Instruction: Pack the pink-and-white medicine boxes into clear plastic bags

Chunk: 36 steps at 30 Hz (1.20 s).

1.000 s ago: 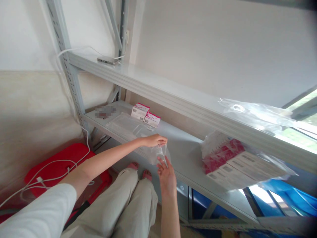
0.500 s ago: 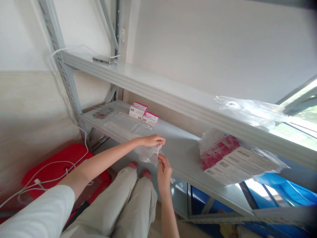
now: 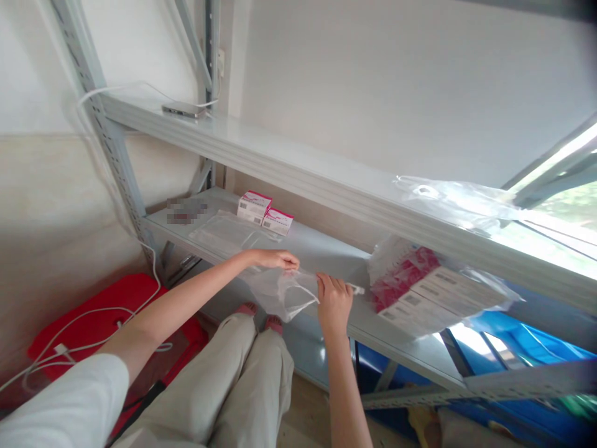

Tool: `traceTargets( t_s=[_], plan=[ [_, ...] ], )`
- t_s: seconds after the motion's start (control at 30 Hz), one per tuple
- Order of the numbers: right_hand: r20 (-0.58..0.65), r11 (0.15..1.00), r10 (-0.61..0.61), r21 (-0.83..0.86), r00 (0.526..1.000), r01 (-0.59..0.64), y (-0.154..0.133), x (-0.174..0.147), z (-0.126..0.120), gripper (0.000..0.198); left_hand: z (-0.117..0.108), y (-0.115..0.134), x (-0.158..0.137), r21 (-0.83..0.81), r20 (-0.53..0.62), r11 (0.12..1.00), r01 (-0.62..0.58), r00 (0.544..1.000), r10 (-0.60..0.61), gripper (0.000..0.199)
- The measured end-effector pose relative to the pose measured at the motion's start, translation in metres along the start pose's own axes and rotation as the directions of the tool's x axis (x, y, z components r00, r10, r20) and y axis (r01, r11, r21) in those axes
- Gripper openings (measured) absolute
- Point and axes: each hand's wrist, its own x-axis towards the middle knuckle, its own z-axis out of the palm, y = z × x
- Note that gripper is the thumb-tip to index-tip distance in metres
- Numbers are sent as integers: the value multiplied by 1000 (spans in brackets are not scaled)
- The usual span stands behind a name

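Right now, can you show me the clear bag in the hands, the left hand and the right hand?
Clear bag point(image 3: 273, 291): head view, on its crumpled middle.
Left hand point(image 3: 278, 258): head view, on its back.
Right hand point(image 3: 334, 305): head view, on its back.

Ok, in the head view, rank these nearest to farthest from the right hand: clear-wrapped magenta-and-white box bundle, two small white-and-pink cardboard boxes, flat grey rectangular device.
From the right hand:
1. Box bundle: just to its right.
2. Two small boxes: to its left, farther back.
3. Grey device: farthest left, on the upper shelf.
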Motion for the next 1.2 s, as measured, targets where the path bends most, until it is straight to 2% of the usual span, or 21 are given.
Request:
traceTargets(
  t_s=[0.03,0.07,0.1,0.13,0.17,0.2,0.27,0.33,0.37,0.43,0.47,0.63,0.73,0.8,0.9,0.97,1.03,1.07,1.13,1.17,1.2],
  plan=[
    [25,997,1,-77,1000,1,3,6,-6,26,1,6,-2,110,-111,994,11,994,2,27],
    [46,990,8,-142,999,-1,5,11,-11,26,3,14,-4,228,-268,973,26,963,37,23],
    [68,980,14,-197,998,-1,6,16,-16,26,8,24,-4,340,-423,939,44,899,112,20],
    [97,971,17,-240,995,6,6,20,-21,25,15,35,-3,441,-526,896,54,824,209,20],
    [134,962,12,-271,991,25,5,24,-26,24,23,47,-2,533,-554,845,45,773,309,23],
    [176,956,4,-289,984,48,4,27,-30,23,32,58,1,622,-493,783,5,780,386,25],
    [258,950,-14,-299,966,94,3,32,-35,22,50,76,8,770,-245,632,-94,870,428,24],
    [308,947,-14,-301,951,111,4,34,-38,23,63,82,13,858,-52,500,-119,948,315,22],
    [319,945,1,-311,948,104,6,34,-39,24,66,81,14,888,-16,451,-92,973,230,20],
    [323,934,54,-352,945,67,11,33,-39,27,68,72,13,920,-34,391,-4,995,91,17],
    [319,926,84,-376,944,45,15,33,-39,28,67,66,12,923,-70,383,42,996,60,16],
    [296,897,174,-441,939,-27,27,34,-46,30,75,55,9,866,-291,451,215,951,107,25],
    [294,893,198,-448,935,-48,24,38,-51,31,87,61,10,907,-258,369,204,961,103,29],
    [292,896,197,-441,936,-51,19,40,-54,30,95,65,10,977,-113,193,94,990,87,30],
    [303,907,180,-420,936,-39,11,40,-56,28,108,65,17,970,126,-205,-129,992,-26,36],
    [323,914,182,-403,929,-39,7,39,-57,28,118,61,27,841,185,-491,-228,973,-134,41],
    [344,918,193,-395,919,-45,4,38,-58,28,126,58,39,570,185,-757,-320,947,-262,45],
    [350,916,202,-397,915,-50,4,38,-59,28,129,58,43,396,173,-846,-357,934,-313,47],
    [351,910,217,-411,911,-58,6,37,-62,29,128,61,47,119,190,-919,-375,917,-350,49],
    [344,905,222,-422,912,-61,8,36,-64,29,125,63,46,79,235,-931,-357,914,-331,51],
    [335,899,224,-434,915,-61,10,35,-66,29,121,66,43,122,292,-932,-340,910,-294,51]
  ],
)
